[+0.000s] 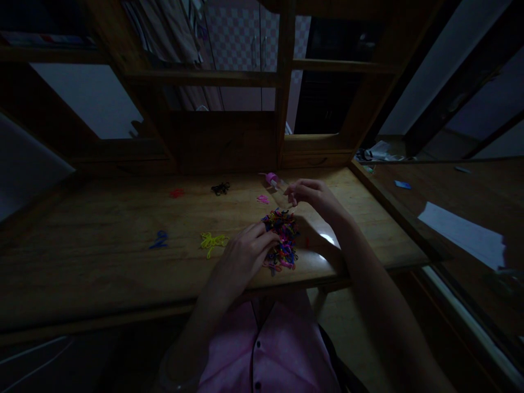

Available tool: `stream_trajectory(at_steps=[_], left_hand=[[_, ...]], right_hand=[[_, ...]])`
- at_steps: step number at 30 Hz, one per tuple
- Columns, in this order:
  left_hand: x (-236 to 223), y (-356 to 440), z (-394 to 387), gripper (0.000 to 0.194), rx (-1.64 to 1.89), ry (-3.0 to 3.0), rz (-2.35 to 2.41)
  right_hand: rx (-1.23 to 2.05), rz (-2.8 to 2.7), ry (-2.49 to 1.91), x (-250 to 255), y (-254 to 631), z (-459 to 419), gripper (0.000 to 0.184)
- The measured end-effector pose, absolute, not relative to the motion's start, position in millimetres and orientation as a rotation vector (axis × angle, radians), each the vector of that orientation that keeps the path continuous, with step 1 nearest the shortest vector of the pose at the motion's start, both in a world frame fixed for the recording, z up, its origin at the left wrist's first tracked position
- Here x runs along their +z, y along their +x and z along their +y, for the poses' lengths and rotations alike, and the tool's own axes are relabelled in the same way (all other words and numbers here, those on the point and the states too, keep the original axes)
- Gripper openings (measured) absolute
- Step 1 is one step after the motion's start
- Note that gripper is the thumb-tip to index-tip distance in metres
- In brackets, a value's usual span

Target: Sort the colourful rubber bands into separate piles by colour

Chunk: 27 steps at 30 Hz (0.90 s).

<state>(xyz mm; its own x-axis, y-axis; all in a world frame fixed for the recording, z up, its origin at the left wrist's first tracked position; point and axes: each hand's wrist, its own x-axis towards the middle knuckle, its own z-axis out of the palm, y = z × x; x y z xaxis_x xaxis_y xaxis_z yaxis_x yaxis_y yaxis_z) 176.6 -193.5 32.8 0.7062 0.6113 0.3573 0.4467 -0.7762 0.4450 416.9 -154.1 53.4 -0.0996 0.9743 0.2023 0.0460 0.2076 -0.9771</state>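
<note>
A heap of small multicoloured elastic bands [289, 240] lies near the table's front edge. My left hand [254, 245] rests at its left side, fingers curled into the bands; what its fingertips pinch is hidden. Just above the heap, my right hand [307, 194] has its fingers drawn together, and I cannot make out what is in them. Against those fingers lies a clear bottle [280, 188] with a pink cap. Smaller groups of bands sit apart by colour: yellow [213, 242], blue [159, 239], red [177, 192], black [221, 188] and pink [262, 199].
A wooden shelf frame [204, 79] rises along the back of the wooden table [102, 234]. To the right, a lower brown surface [434, 191] carries a white paper [462, 232] and a small blue packet [402, 184]. A raised wooden edge [393, 213] borders the table there.
</note>
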Motion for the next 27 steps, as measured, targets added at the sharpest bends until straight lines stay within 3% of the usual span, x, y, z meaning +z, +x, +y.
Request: stream_trajectory(at_steps=[15, 23, 27], left_hand=[[30.1, 165.5, -189.5, 0.053, 0.769, 2.425, 0.781], [34.8, 168.1, -190.5, 0.030, 0.854, 2.293, 0.872], [34.0, 167.8, -189.8, 0.027, 0.880, 2.290, 0.881]], right_hand=[[1.106, -1.418, -1.061, 53.9, 417.2, -153.8, 0.023], [1.101, -1.413, -1.073, 51.5, 418.1, -153.0, 0.023], [1.112, -1.418, -1.057, 51.3, 418.4, -153.0, 0.022]])
